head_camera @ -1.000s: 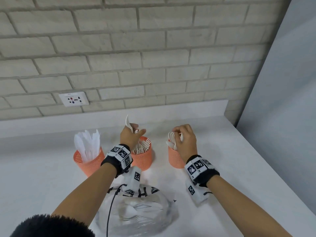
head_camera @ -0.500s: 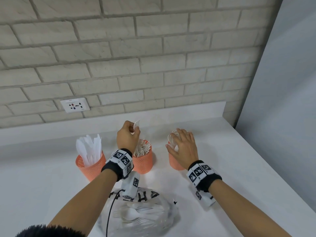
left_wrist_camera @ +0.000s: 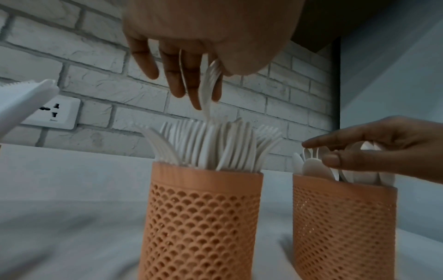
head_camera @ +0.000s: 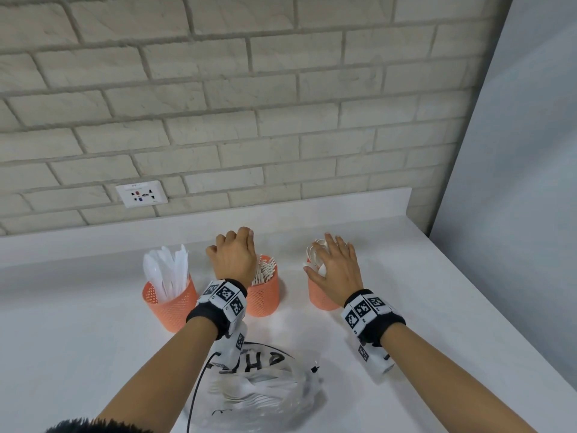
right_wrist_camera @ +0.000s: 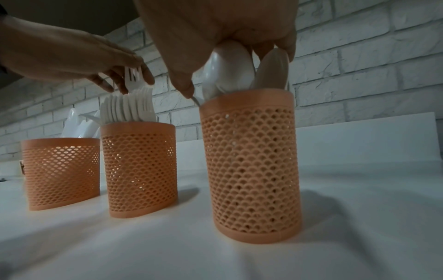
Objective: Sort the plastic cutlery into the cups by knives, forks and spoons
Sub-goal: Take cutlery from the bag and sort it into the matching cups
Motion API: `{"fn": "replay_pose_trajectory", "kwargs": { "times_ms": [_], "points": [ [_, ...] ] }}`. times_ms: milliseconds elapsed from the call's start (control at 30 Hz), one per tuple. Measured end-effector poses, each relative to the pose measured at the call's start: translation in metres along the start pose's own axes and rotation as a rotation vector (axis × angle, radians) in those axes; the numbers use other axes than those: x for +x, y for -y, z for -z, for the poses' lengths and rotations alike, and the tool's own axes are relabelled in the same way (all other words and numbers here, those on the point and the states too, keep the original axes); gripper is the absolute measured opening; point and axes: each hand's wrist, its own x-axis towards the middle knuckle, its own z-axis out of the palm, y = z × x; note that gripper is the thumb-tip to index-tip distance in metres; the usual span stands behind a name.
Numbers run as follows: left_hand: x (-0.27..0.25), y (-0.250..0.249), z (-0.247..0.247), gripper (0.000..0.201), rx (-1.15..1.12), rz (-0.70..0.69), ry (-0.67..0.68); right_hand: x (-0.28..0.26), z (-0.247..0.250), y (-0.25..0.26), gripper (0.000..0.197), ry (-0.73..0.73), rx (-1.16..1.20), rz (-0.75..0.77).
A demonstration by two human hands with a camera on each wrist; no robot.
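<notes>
Three orange mesh cups stand in a row. The left cup (head_camera: pixel 171 304) holds knives (head_camera: pixel 167 270), the middle cup (head_camera: pixel 263 296) forks (head_camera: pixel 265 270), the right cup (head_camera: pixel 321 295) spoons (head_camera: pixel 315 251). My left hand (head_camera: pixel 232 245) hovers over the middle cup and pinches a white fork (left_wrist_camera: pixel 210 85), tines up, whose handle stands among the other forks. My right hand (head_camera: pixel 335 260) lies flat with straight fingers on the spoon bowls (right_wrist_camera: pixel 227 64) in the right cup (right_wrist_camera: pixel 249 161).
A clear plastic bag (head_camera: pixel 259 392) with more white cutlery lies on the white counter (head_camera: pixel 78 354) in front of the cups. A brick wall with a socket (head_camera: pixel 142 193) stands behind. A grey panel (head_camera: pixel 530 182) borders the right side.
My left hand has lowered the fork from above into the middle cup. My right hand has uncurled from a grip on spoons and now lies flat on them.
</notes>
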Motion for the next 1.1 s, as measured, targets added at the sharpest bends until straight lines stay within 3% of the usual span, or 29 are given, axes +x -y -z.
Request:
{"fn": "replay_pose_trajectory", "kwargs": {
  "times_ms": [133,233,367,500,600,733,800,933,1000,1100],
  "points": [
    [-0.01,0.002,-0.011,0.047,0.133,0.023,0.263,-0.001,0.003,0.0,0.062,0.009,-0.015,0.006],
    [-0.016,0.0,-0.013,0.064,0.026,-0.014,0.304,-0.002,0.005,0.0,0.072,0.02,-0.014,0.002],
    [-0.019,-0.003,-0.019,0.062,0.047,-0.097,0.418,-0.001,0.002,0.0,0.082,0.01,-0.025,0.004],
    [-0.019,-0.007,-0.018,0.059,0.052,-0.086,0.383,-0.001,0.004,0.001,0.058,0.034,-0.053,-0.009],
    [-0.023,-0.009,-0.017,0.063,0.062,-0.107,0.401,-0.002,0.007,0.002,0.06,0.05,-0.06,-0.022],
    [-0.024,-0.012,-0.012,0.068,0.057,-0.098,0.46,-0.001,0.019,0.009,0.067,0.184,-0.088,-0.095],
    [-0.023,-0.015,-0.002,0.068,-0.02,-0.077,0.435,-0.004,0.027,0.016,0.065,0.13,-0.031,-0.09],
    [-0.023,-0.016,0.025,0.066,-0.172,-0.028,0.375,-0.025,0.043,0.049,0.029,-0.049,0.385,0.118],
    [-0.027,-0.012,0.038,0.065,-0.26,0.002,0.35,-0.043,0.05,0.074,0.011,0.019,0.574,0.204],
    [-0.043,-0.003,0.06,0.059,-0.457,0.06,0.335,-0.074,0.052,0.106,0.01,0.246,0.613,0.291]
  ]
}}
